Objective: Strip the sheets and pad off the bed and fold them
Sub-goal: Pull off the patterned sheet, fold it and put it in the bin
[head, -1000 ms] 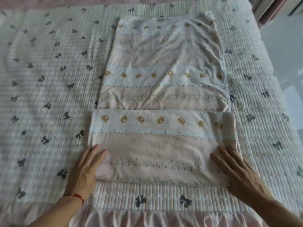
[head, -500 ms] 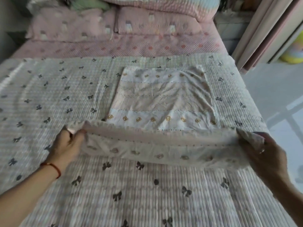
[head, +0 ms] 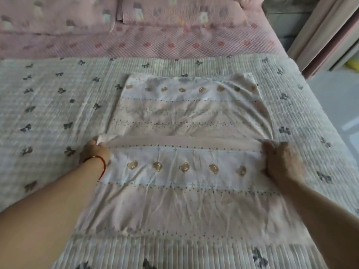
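A pale pink sheet [head: 186, 199] with rows of small brown bears lies folded in a long strip on the quilted pad [head: 44, 113], a white pad printed with dark bows. My left hand [head: 95, 153], a red string at its wrist, pinches the left end of the sheet's folded-over edge. My right hand [head: 281, 162] grips the right end of that same edge. The edge is stretched taut between both hands, across the middle of the strip. The far part of the sheet [head: 190, 111] lies wrinkled beyond it.
A pink patterned sheet [head: 155, 43] covers the head of the bed, with pink pillows [head: 58, 14] behind it. A curtain [head: 318, 33] hangs at the upper right, and pale floor [head: 338, 105] runs along the bed's right side.
Both hands lifted the near end of the sheet off the pad and carried it forward over the strip. It now lies folded over, with the hands farther up the bed.
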